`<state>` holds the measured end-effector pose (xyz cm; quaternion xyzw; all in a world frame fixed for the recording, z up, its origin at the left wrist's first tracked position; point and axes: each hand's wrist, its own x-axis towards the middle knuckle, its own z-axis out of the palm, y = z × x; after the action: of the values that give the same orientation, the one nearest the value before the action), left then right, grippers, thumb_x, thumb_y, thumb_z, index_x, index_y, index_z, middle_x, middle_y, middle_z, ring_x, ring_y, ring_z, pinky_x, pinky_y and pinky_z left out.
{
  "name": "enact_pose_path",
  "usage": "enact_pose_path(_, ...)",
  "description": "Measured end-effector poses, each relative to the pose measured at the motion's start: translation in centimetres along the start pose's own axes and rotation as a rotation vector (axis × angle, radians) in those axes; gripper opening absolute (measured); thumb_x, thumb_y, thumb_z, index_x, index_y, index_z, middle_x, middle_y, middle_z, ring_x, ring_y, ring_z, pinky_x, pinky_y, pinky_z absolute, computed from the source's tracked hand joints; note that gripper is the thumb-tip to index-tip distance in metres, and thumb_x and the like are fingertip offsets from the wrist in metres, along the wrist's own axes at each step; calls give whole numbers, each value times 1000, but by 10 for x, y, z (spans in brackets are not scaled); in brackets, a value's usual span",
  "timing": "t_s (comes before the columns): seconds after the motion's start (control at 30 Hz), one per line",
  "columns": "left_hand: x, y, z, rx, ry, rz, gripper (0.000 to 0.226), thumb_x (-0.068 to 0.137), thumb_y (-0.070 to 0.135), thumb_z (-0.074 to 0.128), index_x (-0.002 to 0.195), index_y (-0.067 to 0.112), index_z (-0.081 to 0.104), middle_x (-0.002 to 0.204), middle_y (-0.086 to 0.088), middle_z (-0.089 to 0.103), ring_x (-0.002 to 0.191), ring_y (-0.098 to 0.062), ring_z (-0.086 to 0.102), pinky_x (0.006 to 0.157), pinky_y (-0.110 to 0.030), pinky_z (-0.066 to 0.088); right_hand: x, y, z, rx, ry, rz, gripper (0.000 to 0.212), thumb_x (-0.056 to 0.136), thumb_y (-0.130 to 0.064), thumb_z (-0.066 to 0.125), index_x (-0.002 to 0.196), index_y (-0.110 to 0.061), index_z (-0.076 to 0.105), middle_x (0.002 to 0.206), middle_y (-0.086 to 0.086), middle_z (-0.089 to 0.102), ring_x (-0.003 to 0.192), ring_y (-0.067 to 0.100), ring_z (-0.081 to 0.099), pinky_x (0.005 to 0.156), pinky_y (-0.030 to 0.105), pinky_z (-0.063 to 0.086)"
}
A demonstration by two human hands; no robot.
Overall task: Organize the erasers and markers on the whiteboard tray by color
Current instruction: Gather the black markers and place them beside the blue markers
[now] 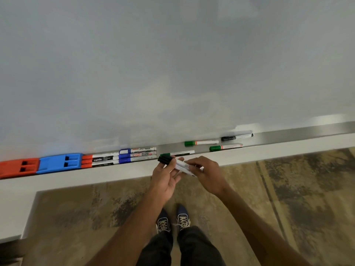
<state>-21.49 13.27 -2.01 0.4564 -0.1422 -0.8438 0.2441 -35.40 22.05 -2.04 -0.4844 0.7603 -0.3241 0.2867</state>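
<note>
On the metal whiteboard tray point(288, 134) a red eraser point(18, 167) lies at the far left with a blue eraser point(59, 163) beside it. Then come red-capped markers point(99, 160) and blue-capped markers point(137, 154), stacked in rows. A green-capped marker point(177, 154) lies just behind my hands. Two more green markers point(200, 143) point(225, 147) and a black marker point(237, 136) lie further right. My left hand point(166, 177) holds a bundle of black-capped markers point(172, 162) in front of the tray. My right hand point(206, 173) grips the bundle's white barrels from the right.
The whiteboard point(172, 64) fills the upper view. A white ledge point(96, 176) runs below the tray. Patterned brown carpet point(288, 198) and my two dark shoes point(172, 220) are below.
</note>
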Motion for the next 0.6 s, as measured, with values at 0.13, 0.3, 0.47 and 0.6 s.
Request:
enact_pose_path(0.13, 4, -4, 7, -3, 48, 10, 23, 96, 2, 55, 119, 0, 52, 111, -25, 70, 110, -40, 65, 91, -54, 52, 4, 19, -21, -66, 107, 13, 20, 95, -23, 62, 112, -17, 71, 101, 0, 69, 87, 12, 61, 72, 20, 46)
enact_pose_path(0.3, 9, -11, 23, -8, 91, 41, 21, 96, 4, 55, 117, -1, 53, 115, -27, 67, 107, -40, 66, 81, -49, 59, 28, 70, -80, -577, 333, 89, 21, 89, -8, 64, 109, -9, 71, 109, 11, 71, 101, 33, 62, 85, 44, 49)
enact_pose_path(0.47, 17, -28, 42, 12, 143, 79, 34, 94, 4, 58, 125, -9, 51, 118, -30, 64, 109, -42, 64, 90, -50, 53, 45, 122, -128, -869, 167, -13, 45, 70, 13, 66, 113, -3, 67, 109, 16, 71, 103, 36, 64, 84, 45, 48)
enact_pose_path(0.6, 21, -42, 55, 10, 169, 84, 33, 94, 6, 59, 123, -9, 54, 119, -30, 65, 108, -40, 65, 91, -49, 53, 52, 138, -139, -988, 70, -158, 53, 57, 15, 65, 106, -4, 69, 103, 15, 69, 92, 36, 64, 75, 44, 48)
